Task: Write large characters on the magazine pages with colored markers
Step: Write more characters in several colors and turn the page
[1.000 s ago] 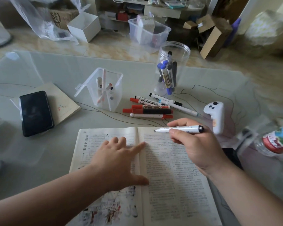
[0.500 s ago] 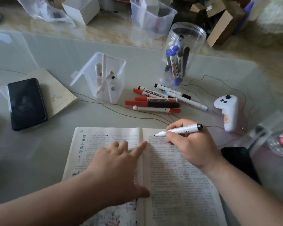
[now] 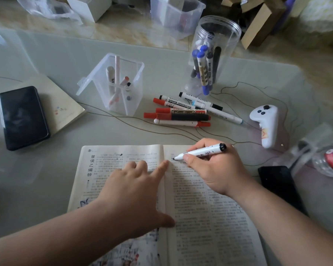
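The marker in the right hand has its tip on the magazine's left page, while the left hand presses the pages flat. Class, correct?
Wrong page: in the head view the marker has its tip on the right page of the magazine. The right hand holds it; the left hand presses the pages flat.

Left hand [image 3: 135,191] flat, palm down, fingers spread, index pointing to 1 o'clock, forearm entering from 8 o'clock, right hand [image 3: 213,169] curled in a writing pinch on a white marker [image 3: 200,153], forearm from 4 o'clock
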Action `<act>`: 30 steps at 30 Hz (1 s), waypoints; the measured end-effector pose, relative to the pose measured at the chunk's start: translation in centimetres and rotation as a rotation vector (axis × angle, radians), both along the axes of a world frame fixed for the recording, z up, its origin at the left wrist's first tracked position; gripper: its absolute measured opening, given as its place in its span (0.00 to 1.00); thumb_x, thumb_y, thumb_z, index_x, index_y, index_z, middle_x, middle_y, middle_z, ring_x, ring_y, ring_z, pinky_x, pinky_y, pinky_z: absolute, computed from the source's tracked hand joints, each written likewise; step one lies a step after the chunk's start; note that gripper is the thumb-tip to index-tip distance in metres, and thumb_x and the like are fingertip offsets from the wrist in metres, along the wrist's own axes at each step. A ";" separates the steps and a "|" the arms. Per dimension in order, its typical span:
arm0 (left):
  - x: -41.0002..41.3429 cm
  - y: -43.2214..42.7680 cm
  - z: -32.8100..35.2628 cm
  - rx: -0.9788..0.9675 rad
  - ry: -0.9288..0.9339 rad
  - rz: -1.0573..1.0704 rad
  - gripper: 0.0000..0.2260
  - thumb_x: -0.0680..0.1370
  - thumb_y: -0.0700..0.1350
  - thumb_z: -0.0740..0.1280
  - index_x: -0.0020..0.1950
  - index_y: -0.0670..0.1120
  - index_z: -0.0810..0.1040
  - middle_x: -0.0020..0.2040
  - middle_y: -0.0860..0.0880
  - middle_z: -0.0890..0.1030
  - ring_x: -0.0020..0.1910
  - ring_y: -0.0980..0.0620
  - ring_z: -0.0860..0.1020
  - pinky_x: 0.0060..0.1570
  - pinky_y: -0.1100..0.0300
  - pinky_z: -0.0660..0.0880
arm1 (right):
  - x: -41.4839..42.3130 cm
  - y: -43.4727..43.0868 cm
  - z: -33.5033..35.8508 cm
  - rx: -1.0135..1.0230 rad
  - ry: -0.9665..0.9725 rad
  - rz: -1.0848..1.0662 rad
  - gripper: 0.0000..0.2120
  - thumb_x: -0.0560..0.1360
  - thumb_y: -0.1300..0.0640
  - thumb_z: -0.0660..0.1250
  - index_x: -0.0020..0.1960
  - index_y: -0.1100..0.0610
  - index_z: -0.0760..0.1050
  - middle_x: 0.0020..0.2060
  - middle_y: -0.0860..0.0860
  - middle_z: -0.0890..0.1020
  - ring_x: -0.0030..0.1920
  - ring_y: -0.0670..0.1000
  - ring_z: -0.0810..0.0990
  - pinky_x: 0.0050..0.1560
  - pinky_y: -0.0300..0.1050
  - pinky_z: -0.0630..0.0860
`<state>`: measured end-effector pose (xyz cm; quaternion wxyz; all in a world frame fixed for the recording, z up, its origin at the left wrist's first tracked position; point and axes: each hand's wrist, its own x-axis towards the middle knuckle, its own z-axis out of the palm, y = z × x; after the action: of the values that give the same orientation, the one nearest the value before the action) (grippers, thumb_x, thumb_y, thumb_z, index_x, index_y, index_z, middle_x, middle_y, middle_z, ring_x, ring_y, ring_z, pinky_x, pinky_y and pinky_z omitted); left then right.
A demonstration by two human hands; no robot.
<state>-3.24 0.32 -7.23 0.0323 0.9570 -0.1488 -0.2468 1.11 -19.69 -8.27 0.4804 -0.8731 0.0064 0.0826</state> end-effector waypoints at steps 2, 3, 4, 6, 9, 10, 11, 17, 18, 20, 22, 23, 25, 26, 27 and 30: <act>0.0 0.0 0.0 0.000 -0.001 -0.001 0.57 0.64 0.81 0.62 0.80 0.59 0.34 0.67 0.53 0.67 0.67 0.50 0.66 0.66 0.53 0.68 | 0.0 0.0 0.2 -0.019 -0.007 -0.012 0.05 0.72 0.56 0.76 0.40 0.55 0.82 0.30 0.48 0.83 0.30 0.46 0.79 0.32 0.41 0.74; 0.0 0.0 0.0 0.000 -0.001 -0.002 0.57 0.64 0.81 0.62 0.80 0.60 0.34 0.67 0.53 0.67 0.67 0.50 0.66 0.66 0.53 0.68 | 0.0 0.0 0.2 -0.031 -0.014 -0.031 0.06 0.72 0.56 0.76 0.39 0.55 0.81 0.29 0.48 0.83 0.29 0.46 0.78 0.31 0.41 0.73; -0.1 0.0 0.0 0.001 -0.001 -0.003 0.57 0.64 0.81 0.62 0.80 0.60 0.34 0.67 0.52 0.67 0.67 0.50 0.66 0.66 0.53 0.68 | 0.1 -0.1 0.3 -0.045 -0.019 -0.053 0.06 0.72 0.56 0.76 0.38 0.55 0.81 0.28 0.48 0.82 0.28 0.47 0.77 0.31 0.41 0.72; -0.1 0.1 -0.1 0.002 -0.002 -0.006 0.57 0.64 0.81 0.62 0.80 0.59 0.34 0.68 0.52 0.67 0.67 0.50 0.66 0.66 0.52 0.68 | 0.4 -0.4 0.4 -0.059 -0.010 -0.078 0.07 0.71 0.56 0.76 0.37 0.55 0.80 0.26 0.47 0.80 0.27 0.46 0.76 0.30 0.41 0.71; -0.1 0.0 -0.1 0.003 -0.002 -0.007 0.57 0.64 0.81 0.62 0.80 0.59 0.34 0.68 0.52 0.67 0.67 0.49 0.66 0.66 0.52 0.68 | 0.5 -0.5 0.4 -0.039 0.066 -0.025 0.07 0.71 0.60 0.75 0.36 0.56 0.80 0.26 0.51 0.81 0.29 0.50 0.76 0.32 0.44 0.71; -0.1 0.0 -0.1 0.002 -0.002 -0.007 0.57 0.64 0.80 0.62 0.80 0.59 0.34 0.69 0.52 0.67 0.67 0.49 0.66 0.66 0.52 0.68 | 0.5 -0.6 0.4 -0.040 0.083 -0.003 0.07 0.71 0.60 0.74 0.36 0.57 0.79 0.27 0.52 0.81 0.29 0.51 0.77 0.33 0.46 0.72; -0.1 0.0 -0.1 0.000 -0.002 -0.008 0.57 0.64 0.80 0.62 0.80 0.59 0.34 0.69 0.52 0.67 0.67 0.49 0.66 0.67 0.52 0.68 | 0.5 -0.6 0.4 -0.044 0.085 0.010 0.07 0.71 0.60 0.74 0.36 0.57 0.79 0.28 0.53 0.81 0.30 0.52 0.77 0.33 0.46 0.72; -0.1 0.0 -0.2 -0.006 0.005 -0.010 0.57 0.64 0.80 0.62 0.80 0.58 0.33 0.68 0.52 0.67 0.67 0.50 0.66 0.67 0.53 0.68 | 0.4 -0.4 0.4 0.037 0.020 0.010 0.06 0.73 0.58 0.76 0.39 0.54 0.82 0.32 0.49 0.85 0.36 0.51 0.83 0.41 0.48 0.79; -0.1 0.0 -0.2 -0.006 0.006 -0.011 0.57 0.64 0.80 0.62 0.80 0.58 0.33 0.68 0.52 0.67 0.66 0.50 0.66 0.67 0.53 0.68 | 0.4 -0.4 0.4 0.042 0.001 0.003 0.05 0.73 0.58 0.76 0.40 0.53 0.82 0.33 0.48 0.85 0.36 0.49 0.84 0.40 0.46 0.79; -0.1 0.0 -0.2 -0.009 0.009 -0.013 0.57 0.64 0.80 0.62 0.80 0.58 0.33 0.68 0.52 0.67 0.66 0.50 0.66 0.67 0.53 0.68 | 0.4 -0.3 0.5 0.025 -0.027 -0.003 0.04 0.73 0.58 0.76 0.41 0.53 0.82 0.33 0.46 0.85 0.34 0.45 0.82 0.38 0.42 0.77; -0.1 0.0 -0.2 -0.009 0.012 -0.016 0.57 0.65 0.80 0.62 0.80 0.58 0.33 0.69 0.52 0.67 0.67 0.50 0.66 0.67 0.53 0.69 | 0.3 -0.2 0.5 0.000 -0.043 -0.003 0.05 0.73 0.56 0.76 0.41 0.53 0.82 0.33 0.46 0.85 0.33 0.44 0.80 0.35 0.39 0.75; -0.1 0.0 -0.2 -0.009 0.013 -0.015 0.57 0.65 0.80 0.62 0.80 0.58 0.33 0.69 0.52 0.67 0.67 0.50 0.66 0.67 0.52 0.69 | 0.3 -0.2 0.5 -0.013 -0.049 -0.003 0.05 0.73 0.56 0.76 0.40 0.53 0.81 0.33 0.47 0.84 0.32 0.44 0.79 0.34 0.38 0.74; -0.1 0.0 -0.2 -0.008 0.012 -0.015 0.57 0.64 0.80 0.62 0.80 0.58 0.33 0.69 0.52 0.67 0.67 0.50 0.66 0.67 0.52 0.69 | 0.2 -0.2 0.4 -0.025 -0.054 -0.005 0.06 0.73 0.56 0.76 0.40 0.53 0.81 0.32 0.49 0.83 0.29 0.44 0.77 0.31 0.38 0.72; -0.1 0.0 -0.3 -0.007 0.012 -0.016 0.57 0.64 0.80 0.62 0.80 0.58 0.33 0.69 0.52 0.67 0.67 0.50 0.66 0.67 0.52 0.69 | 0.2 -0.2 0.4 -0.018 -0.049 -0.008 0.06 0.73 0.57 0.76 0.39 0.53 0.81 0.31 0.50 0.83 0.28 0.44 0.76 0.30 0.39 0.71; -0.1 0.0 -0.3 -0.006 0.013 -0.016 0.57 0.64 0.80 0.62 0.80 0.58 0.33 0.69 0.51 0.67 0.67 0.50 0.66 0.67 0.52 0.69 | 0.2 -0.1 0.5 -0.006 -0.037 -0.006 0.06 0.72 0.58 0.77 0.39 0.54 0.81 0.30 0.51 0.82 0.27 0.45 0.75 0.30 0.39 0.70; -0.1 0.0 -0.3 -0.004 0.017 -0.012 0.56 0.65 0.80 0.62 0.80 0.59 0.33 0.69 0.51 0.67 0.68 0.49 0.66 0.67 0.52 0.68 | -0.1 0.1 0.7 0.028 0.051 0.077 0.05 0.72 0.59 0.77 0.38 0.55 0.82 0.30 0.52 0.84 0.31 0.53 0.79 0.32 0.44 0.73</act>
<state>-3.31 0.33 -7.48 0.0342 0.9539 -0.1550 -0.2548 0.99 -19.57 -7.57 0.4888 -0.8635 -0.0161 0.1234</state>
